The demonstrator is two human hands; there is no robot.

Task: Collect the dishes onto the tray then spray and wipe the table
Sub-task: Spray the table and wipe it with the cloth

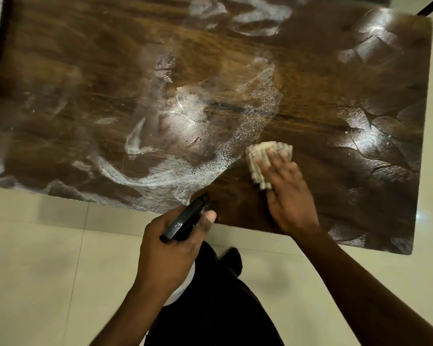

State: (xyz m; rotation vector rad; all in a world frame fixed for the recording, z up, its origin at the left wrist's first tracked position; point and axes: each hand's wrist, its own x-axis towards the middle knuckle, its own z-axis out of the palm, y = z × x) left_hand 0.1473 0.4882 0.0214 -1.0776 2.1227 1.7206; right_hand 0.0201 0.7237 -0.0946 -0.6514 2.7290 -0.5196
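Note:
A dark wooden table (310,78) fills the upper view, streaked with white wet smears and spray specks across its middle and left. My right hand (288,191) lies flat with straight fingers on a pale folded cloth (260,158), pressing it to the tabletop near the front edge. My left hand (170,248) grips a spray bottle by its black trigger head (185,218), held over the table's front edge with the nozzle pointing toward the table. The bottle's white body is mostly hidden under my hand. No dishes or tray are in view.
Pale tiled floor (35,258) lies in front of and to the right of the table. My dark trousers (218,295) show below. A black bar (430,7) crosses the top right corner.

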